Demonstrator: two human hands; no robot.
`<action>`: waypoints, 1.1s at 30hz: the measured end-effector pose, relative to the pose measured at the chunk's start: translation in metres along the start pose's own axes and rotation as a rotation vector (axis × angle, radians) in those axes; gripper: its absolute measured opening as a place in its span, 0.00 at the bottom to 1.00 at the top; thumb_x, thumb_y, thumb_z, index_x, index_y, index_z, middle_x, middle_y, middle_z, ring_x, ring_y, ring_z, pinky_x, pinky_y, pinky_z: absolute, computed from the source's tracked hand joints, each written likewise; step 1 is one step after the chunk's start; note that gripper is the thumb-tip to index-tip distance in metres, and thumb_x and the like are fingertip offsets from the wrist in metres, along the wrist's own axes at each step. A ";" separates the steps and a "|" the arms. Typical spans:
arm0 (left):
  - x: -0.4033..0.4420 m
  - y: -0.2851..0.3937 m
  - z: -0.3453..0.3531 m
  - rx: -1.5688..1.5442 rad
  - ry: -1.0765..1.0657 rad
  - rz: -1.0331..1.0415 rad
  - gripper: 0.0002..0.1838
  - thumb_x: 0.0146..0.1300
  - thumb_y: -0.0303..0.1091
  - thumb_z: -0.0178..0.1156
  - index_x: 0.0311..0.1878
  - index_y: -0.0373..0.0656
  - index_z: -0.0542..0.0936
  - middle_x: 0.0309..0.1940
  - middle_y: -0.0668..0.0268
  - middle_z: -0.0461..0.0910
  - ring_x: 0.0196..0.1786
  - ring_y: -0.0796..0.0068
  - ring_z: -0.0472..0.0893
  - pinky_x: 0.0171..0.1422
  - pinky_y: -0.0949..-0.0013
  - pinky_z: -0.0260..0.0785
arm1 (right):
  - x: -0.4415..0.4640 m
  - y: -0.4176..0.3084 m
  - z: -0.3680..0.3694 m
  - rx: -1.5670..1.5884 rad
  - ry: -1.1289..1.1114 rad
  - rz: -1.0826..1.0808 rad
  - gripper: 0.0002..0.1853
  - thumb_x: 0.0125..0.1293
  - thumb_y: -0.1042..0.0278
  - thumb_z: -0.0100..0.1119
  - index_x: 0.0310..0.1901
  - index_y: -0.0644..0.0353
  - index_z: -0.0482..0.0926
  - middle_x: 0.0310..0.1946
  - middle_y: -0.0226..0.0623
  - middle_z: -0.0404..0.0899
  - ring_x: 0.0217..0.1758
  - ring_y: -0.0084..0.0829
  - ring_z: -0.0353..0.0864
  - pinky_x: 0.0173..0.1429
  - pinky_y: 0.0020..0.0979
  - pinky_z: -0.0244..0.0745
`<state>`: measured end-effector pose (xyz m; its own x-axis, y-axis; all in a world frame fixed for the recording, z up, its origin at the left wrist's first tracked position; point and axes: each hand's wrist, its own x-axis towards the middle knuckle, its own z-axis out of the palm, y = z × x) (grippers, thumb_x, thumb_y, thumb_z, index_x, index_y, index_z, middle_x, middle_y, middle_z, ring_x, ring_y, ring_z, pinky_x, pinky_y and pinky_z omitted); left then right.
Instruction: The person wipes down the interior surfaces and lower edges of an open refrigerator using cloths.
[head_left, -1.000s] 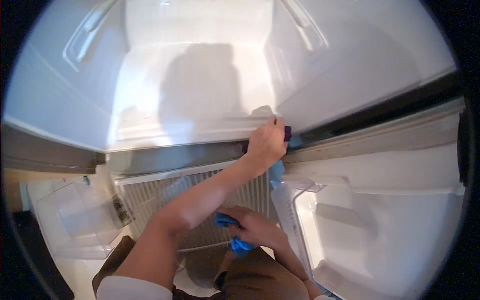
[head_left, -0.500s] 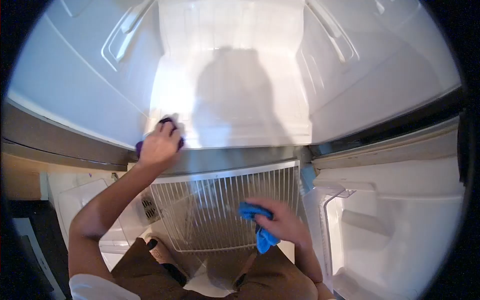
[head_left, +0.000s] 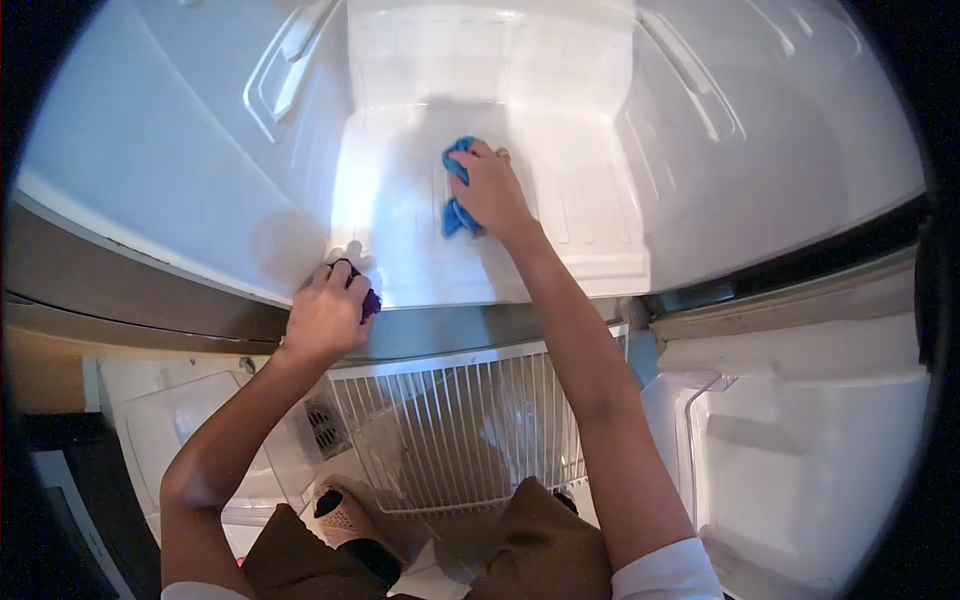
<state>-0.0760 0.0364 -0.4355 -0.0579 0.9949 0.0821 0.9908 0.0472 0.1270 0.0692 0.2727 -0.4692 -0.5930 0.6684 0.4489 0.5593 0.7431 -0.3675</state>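
My left hand is closed around a dark purple cloth at the front left edge of the fridge compartment. Most of that cloth is hidden under my fingers. Farther in, my right hand grips a crumpled blue cloth against the white fridge floor. Part of the blue cloth sticks out past my thumb and part below my palm.
Below the compartment stands a white wire shelf, leaning near my legs. The open fridge door with its bins is at the right. Clear plastic drawers or bins lie at the left. A shoe shows on the floor.
My right hand has moved from above the wire shelf up into the compartment with the blue cloth. My left hand stays at the front left edge with the purple cloth, shifted slightly.
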 end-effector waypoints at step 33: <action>0.022 -0.003 0.023 -0.186 0.314 0.147 0.17 0.39 0.33 0.68 0.36 0.47 0.77 0.33 0.62 0.71 0.37 0.61 0.77 0.34 0.60 0.75 | 0.064 -0.011 0.007 0.280 -0.021 -0.155 0.17 0.54 0.72 0.55 0.46 0.62 0.80 0.45 0.47 0.78 0.50 0.47 0.75 0.57 0.41 0.70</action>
<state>-0.0779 0.0606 -0.4566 0.0195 0.9130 0.4075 0.9538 -0.1392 0.2663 0.0209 0.3081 -0.4425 -0.6725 0.5446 0.5011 0.2820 0.8146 -0.5069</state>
